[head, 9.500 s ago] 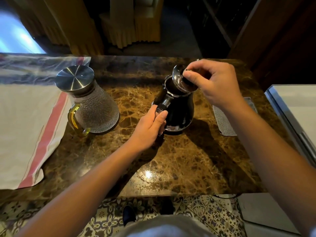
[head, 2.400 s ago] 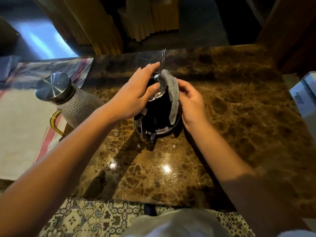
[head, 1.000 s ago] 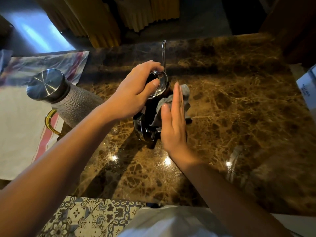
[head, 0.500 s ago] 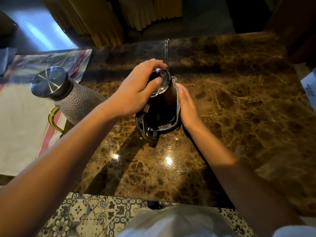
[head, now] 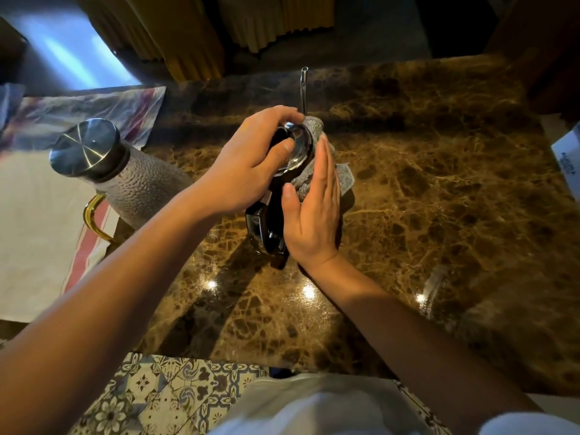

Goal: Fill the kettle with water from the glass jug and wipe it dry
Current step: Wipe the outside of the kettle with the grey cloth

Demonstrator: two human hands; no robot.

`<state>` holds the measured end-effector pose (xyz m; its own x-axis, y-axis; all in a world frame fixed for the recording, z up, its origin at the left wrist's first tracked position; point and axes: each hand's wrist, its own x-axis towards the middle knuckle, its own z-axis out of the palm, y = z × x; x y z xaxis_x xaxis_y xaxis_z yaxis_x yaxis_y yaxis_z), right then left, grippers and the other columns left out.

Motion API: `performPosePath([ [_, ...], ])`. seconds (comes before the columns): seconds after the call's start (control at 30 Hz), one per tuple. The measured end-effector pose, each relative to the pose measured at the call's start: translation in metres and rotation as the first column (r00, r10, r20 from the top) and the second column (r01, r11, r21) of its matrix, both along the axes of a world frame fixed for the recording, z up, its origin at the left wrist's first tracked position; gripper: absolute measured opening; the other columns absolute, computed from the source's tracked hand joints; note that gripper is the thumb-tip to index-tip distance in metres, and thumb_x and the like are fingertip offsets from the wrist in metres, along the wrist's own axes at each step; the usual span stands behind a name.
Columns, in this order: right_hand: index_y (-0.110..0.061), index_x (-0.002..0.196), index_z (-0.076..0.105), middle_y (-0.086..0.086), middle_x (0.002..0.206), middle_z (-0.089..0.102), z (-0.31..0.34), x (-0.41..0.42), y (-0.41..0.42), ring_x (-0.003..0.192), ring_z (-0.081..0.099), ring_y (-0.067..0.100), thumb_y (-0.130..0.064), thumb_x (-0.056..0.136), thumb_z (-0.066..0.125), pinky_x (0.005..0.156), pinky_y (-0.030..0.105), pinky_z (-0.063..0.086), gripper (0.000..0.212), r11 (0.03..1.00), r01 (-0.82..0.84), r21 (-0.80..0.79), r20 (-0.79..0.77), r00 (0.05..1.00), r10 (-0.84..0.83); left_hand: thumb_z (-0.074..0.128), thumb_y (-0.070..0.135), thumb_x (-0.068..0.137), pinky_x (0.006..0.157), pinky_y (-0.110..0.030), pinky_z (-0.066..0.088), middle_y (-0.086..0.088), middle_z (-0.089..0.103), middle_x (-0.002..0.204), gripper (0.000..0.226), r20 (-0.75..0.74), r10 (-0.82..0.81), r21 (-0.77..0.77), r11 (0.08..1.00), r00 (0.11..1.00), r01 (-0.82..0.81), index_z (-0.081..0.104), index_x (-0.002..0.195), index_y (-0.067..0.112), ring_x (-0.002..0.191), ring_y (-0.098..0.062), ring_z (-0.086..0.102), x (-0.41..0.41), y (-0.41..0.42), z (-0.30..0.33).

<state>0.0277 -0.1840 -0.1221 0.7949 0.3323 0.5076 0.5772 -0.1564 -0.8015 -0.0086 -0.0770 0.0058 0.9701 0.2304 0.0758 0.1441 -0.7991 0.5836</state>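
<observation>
A small black kettle (head: 266,224) with a shiny steel lid (head: 298,146) stands mid-counter, its thin spout (head: 303,89) pointing away from me. My left hand (head: 248,164) grips the lid from above. My right hand (head: 314,205) lies flat against the kettle's right side and presses a grey cloth (head: 326,171) onto it, fingers straight. The textured glass jug (head: 138,183) with a steel cap and a yellow handle stands to the left, untouched.
The brown marble counter (head: 439,199) stretches to the right. A white cloth with a red stripe (head: 40,221) covers the left side under the jug. A white box corner (head: 568,158) shows at the right edge. Patterned floor tiles lie below the front edge.
My right hand has slid with the grey cloth from the kettle's right side round toward its near side. The left hand has stayed on the lid. The jug has not moved.
</observation>
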Motion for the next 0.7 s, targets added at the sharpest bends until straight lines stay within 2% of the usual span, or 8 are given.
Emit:
performPosePath([
  [0.13,0.008,0.159,0.02,0.026,0.169,0.02,-0.022,-0.006,-0.021,0.159,0.019,0.036,-0.041,0.107,0.044,0.128,0.052,0.022,0.076,0.982,-0.012,-0.191,0.014,1.0,0.015,0.044,0.023,0.106,0.113,-0.029,0.032,0.002,0.046,0.151,0.042,-0.001,0.001,-0.004,1.0,1.0,-0.001,0.044,0.147,0.016,0.139,-0.013,0.04,0.0,0.0,-0.001],
  [0.2,0.004,0.162,0.014,0.02,0.172,0.011,-0.03,-0.01,-0.033,0.162,0.012,0.03,-0.052,0.107,0.04,0.129,0.048,0.022,0.083,0.962,-0.051,-0.27,-0.052,0.998,0.039,0.043,0.023,0.106,0.113,-0.031,0.032,0.002,0.046,0.152,0.041,0.004,-0.001,0.0,1.0,1.0,0.001,0.043,0.147,0.018,0.14,-0.013,0.039,0.0,0.001,-0.001],
  [0.27,-0.001,0.164,0.007,0.016,0.174,0.005,-0.031,-0.009,-0.042,0.162,0.007,0.025,-0.061,0.105,0.034,0.13,0.038,0.019,0.089,0.923,-0.064,-0.378,-0.086,0.996,0.034,0.043,0.022,0.107,0.114,-0.031,0.032,0.002,0.045,0.152,0.041,0.002,0.001,0.002,1.0,1.0,-0.001,0.043,0.147,0.017,0.141,-0.013,0.038,-0.001,0.002,-0.002],
  [0.33,-0.007,0.165,-0.002,0.011,0.175,-0.001,-0.024,-0.008,-0.049,0.162,0.006,0.022,-0.07,0.099,0.026,0.123,0.029,0.014,0.096,0.866,-0.094,-0.491,-0.152,0.988,0.021,0.044,0.022,0.107,0.114,-0.03,0.032,0.002,0.045,0.152,0.04,-0.001,-0.005,0.002,1.0,1.0,0.005,0.042,0.148,0.018,0.141,-0.013,0.038,-0.001,0.002,-0.002],
  [0.43,-0.012,0.165,-0.01,0.005,0.175,-0.008,-0.021,-0.011,-0.06,0.161,-0.001,0.016,-0.076,0.096,0.022,0.123,0.025,0.007,0.1,0.835,-0.202,-0.512,-0.292,0.955,0.052,0.044,0.021,0.108,0.112,-0.029,0.031,0.003,0.046,0.152,0.04,0.007,-0.007,0.006,1.0,1.0,0.007,0.042,0.148,0.019,0.14,-0.01,0.037,-0.001,0.001,-0.001],
  [0.53,-0.018,0.166,-0.008,-0.001,0.176,-0.008,-0.022,-0.022,-0.062,0.158,-0.004,0.004,-0.064,0.102,0.024,0.12,0.013,-0.001,0.085,0.888,-0.223,-0.402,-0.374,0.925,0.063,0.044,0.02,0.108,0.111,-0.025,0.029,0.002,0.046,0.151,0.04,0.014,-0.008,0.015,1.0,1.0,0.008,0.042,0.148,0.018,0.138,-0.007,0.036,-0.002,0.001,-0.001],
  [0.63,-0.023,0.166,-0.002,-0.008,0.175,-0.001,-0.021,-0.035,-0.063,0.151,0.001,-0.004,-0.037,0.11,0.039,0.121,0.017,0.008,0.072,0.913,-0.207,-0.351,-0.433,0.901,0.038,0.044,0.02,0.108,0.111,-0.025,0.03,0.002,0.047,0.15,0.041,0.008,-0.016,0.016,1.0,1.0,0.016,0.042,0.148,0.018,0.138,-0.009,0.037,-0.002,0.002,-0.001],
  [0.7,-0.026,0.167,0.001,-0.01,0.173,0.01,-0.022,-0.043,-0.065,0.152,0.009,-0.003,-0.027,0.11,0.044,0.122,0.018,0.016,0.072,0.943,-0.154,-0.296,-0.398,0.917,0.025,0.044,0.02,0.108,0.11,-0.025,0.03,0.003,0.047,0.148,0.041,0.015,-0.023,0.013,1.0,1.0,0.023,0.042,0.148,0.018,0.136,-0.007,0.038,-0.002,0.003,-0.001],
])
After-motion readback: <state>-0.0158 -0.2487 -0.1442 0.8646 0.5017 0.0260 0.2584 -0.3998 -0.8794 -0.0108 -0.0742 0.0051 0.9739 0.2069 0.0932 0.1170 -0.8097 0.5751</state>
